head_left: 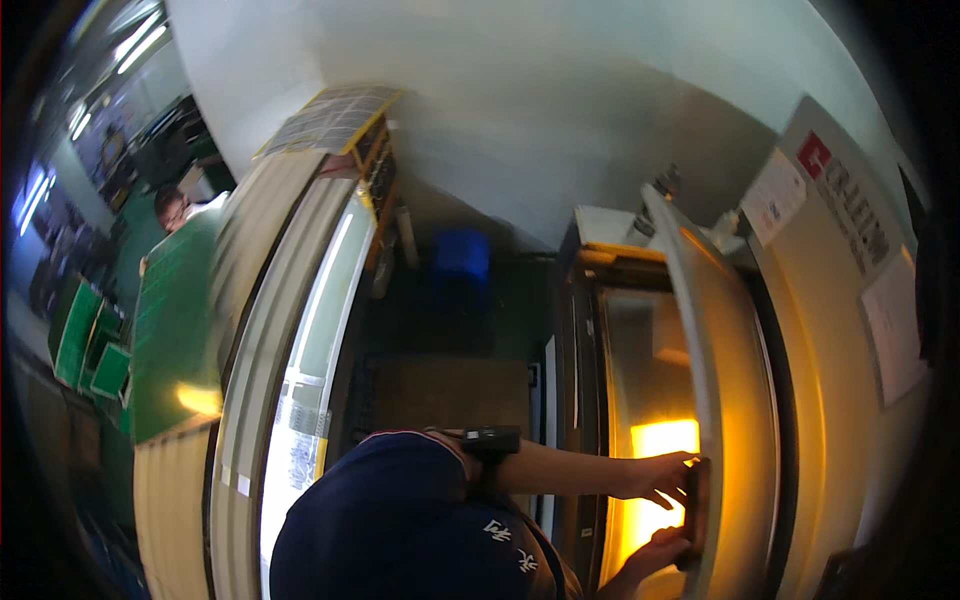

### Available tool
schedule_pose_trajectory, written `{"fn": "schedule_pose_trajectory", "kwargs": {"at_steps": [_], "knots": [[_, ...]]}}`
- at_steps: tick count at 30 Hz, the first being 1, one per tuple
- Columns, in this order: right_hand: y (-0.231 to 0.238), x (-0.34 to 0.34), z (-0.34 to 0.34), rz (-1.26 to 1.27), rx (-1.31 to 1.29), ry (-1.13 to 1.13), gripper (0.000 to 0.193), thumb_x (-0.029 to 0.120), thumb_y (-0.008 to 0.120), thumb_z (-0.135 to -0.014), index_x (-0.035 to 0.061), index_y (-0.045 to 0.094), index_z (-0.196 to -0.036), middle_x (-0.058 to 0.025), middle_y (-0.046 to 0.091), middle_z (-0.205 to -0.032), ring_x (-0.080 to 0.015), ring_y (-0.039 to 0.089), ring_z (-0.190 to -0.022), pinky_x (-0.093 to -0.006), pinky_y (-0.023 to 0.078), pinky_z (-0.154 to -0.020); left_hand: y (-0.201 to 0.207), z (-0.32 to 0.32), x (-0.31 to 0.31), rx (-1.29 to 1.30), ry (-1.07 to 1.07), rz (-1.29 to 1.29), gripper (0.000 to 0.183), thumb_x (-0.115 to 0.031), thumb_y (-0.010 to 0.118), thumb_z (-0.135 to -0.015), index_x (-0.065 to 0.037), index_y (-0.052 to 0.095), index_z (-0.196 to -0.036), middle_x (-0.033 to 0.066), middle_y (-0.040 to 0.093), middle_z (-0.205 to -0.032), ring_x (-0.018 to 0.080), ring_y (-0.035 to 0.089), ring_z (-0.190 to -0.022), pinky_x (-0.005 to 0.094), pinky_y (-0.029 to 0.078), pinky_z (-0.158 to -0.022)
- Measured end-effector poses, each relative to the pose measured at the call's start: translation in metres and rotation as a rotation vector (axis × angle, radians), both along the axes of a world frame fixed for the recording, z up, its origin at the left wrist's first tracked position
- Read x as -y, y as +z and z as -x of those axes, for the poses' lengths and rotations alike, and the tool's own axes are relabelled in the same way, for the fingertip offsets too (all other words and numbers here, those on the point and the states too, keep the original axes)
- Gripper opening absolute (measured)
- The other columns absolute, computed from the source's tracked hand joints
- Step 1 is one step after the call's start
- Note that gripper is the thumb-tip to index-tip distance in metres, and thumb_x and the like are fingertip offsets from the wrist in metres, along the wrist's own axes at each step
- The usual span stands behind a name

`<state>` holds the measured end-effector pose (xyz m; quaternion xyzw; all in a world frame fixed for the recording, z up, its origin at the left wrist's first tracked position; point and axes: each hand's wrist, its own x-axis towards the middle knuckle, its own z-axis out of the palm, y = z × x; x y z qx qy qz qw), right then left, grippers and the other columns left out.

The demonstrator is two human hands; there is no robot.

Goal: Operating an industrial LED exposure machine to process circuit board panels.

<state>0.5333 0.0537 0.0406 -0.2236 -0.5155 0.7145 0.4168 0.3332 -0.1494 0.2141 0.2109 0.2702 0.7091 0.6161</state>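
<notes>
Both arms reach right to a dark handle (693, 512) on the edge of a tall pale panel, a lid or door seen nearly edge-on. My left hand (650, 477) is at the handle's upper end. Its fingers are bent and spread apart, some outlined against yellow light. My right hand (655, 556) closes around the lower end, its fingers partly hidden. Behind the hands, a dark-framed machine (590, 400) has a glowing yellow interior (665, 438). A black band with a small box (490, 440) circles my left arm.
On the left stand long cream-coloured ribbed covers (265, 350) beside a brightly lit glass strip (325, 300) and a green panel (175, 330). Another person (175, 208) is behind that panel. A blue stool (461, 255) stands near the back wall. Bottles (665, 182) sit on the machine's top.
</notes>
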Motion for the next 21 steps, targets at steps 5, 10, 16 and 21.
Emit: {"fn": "schedule_pose_trajectory", "kwargs": {"at_steps": [5,10,16,21], "knots": [[0.089,-0.034,0.029,-1.124,0.449,-0.590,0.036,0.014,0.054,-0.093,-0.0145,0.044,-0.111,-0.0288,0.052,-0.090,-0.0440,0.050,-0.074,-0.0527,0.044,-0.064,0.011,0.021,0.051,-0.294,0.230,-0.143,0.053,-0.043,0.050,-0.095,-0.008,0.044,-0.134,0.0153,0.051,-0.131,0.0270,0.057,-0.108,0.0441,0.049,-0.090],[0.151,-0.036,0.067,-0.828,0.370,-0.724,0.029,0.017,0.062,-0.089,-0.0014,0.050,-0.109,-0.0096,0.058,-0.095,-0.0204,0.054,-0.066,-0.0272,0.043,-0.051,-0.116,0.002,0.217,0.153,0.930,0.344,0.041,-0.033,0.054,-0.090,-0.011,0.054,-0.125,0.0053,0.062,-0.106,0.0122,0.049,-0.069,0.0216,0.038,-0.055],[0.175,-0.040,0.115,-0.928,0.241,-0.630,0.030,0.018,0.060,-0.090,-0.0008,0.049,-0.111,-0.0103,0.059,-0.095,-0.0214,0.056,-0.068,-0.0286,0.044,-0.053,-0.121,-0.150,0.406,0.361,2.172,0.059,0.068,-0.067,0.024,-0.092,-0.009,0.057,-0.111,0.0070,0.062,-0.096,0.0189,0.054,-0.064,0.0326,0.039,-0.053],[0.197,-0.029,0.142,-0.974,0.137,-0.579,0.031,0.020,0.058,-0.091,-0.0001,0.048,-0.113,-0.0111,0.060,-0.096,-0.0226,0.058,-0.071,-0.0302,0.046,-0.057,-0.047,-0.280,0.495,0.225,2.827,-0.007,0.060,-0.060,0.038,-0.093,-0.005,0.054,-0.110,0.0077,0.059,-0.103,0.0233,0.059,-0.085,0.0392,0.048,-0.066]]}}
